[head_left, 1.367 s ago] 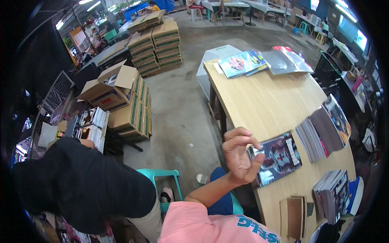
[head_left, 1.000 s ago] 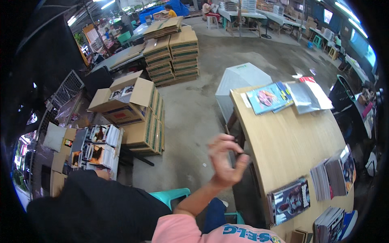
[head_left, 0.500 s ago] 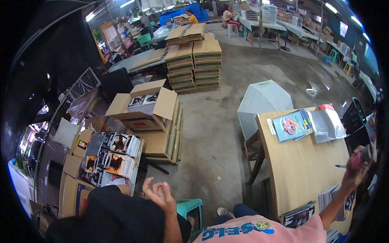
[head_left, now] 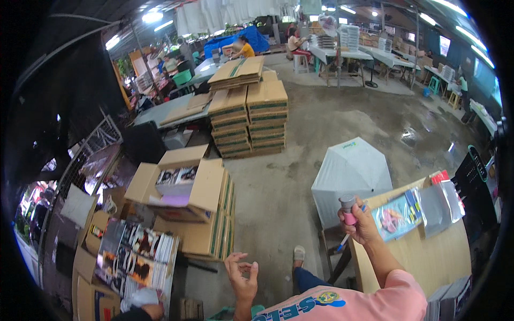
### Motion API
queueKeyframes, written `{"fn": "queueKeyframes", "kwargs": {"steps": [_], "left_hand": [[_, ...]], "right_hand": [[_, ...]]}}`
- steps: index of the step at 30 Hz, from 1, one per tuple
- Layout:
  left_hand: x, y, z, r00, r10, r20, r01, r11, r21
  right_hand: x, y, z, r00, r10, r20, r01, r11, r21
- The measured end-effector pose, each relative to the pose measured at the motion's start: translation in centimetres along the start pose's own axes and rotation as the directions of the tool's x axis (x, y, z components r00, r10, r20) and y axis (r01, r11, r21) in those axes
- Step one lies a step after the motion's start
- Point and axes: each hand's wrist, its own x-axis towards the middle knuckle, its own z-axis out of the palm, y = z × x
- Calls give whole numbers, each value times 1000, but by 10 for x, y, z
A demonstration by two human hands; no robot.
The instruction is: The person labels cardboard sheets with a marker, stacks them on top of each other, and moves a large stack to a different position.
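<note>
My right hand (head_left: 363,223) is wrapped round a small pink-and-grey cylinder (head_left: 348,207) with a wide grey round end upward. A blue-and-white pen (head_left: 344,242) is held in the same hand, its lower end sticking out below. This hand is raised over the near-left edge of the wooden table (head_left: 423,254), close to the pale umbrella. My left hand (head_left: 243,275) hangs over the floor gap, fingers bent and apart, with nothing visible in it. At the lower left, a co-worker's hand (head_left: 154,310) in a dark sleeve lies beside crumpled whitish plastic at the magazines.
Stacked magazines (head_left: 142,257) and an open carton (head_left: 203,184) stand at left. Farther off is a tall carton stack (head_left: 267,104). An opened umbrella (head_left: 350,174) stands by the table, which bears a blue booklet (head_left: 393,216) and a silvery packet (head_left: 436,206). A black crate (head_left: 474,176) is at right.
My right hand has swung from the table's right edge leftward with the cylinder and pen. My view has lifted. The co-worker's dark-clothed body has moved mostly out of view at lower left.
</note>
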Motion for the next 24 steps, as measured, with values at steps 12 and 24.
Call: {"fn": "queueKeyframes", "kwargs": {"steps": [12,24], "left_hand": [[364,-45,278,473,-207,856,653,736,-182],[727,-161,492,382,-44,923,590,780,-207]], "right_hand": [[336,-19,-79,958,-140,251,279,245,-929],[724,-20,-178,923,-325,206,308,304,-901]]}}
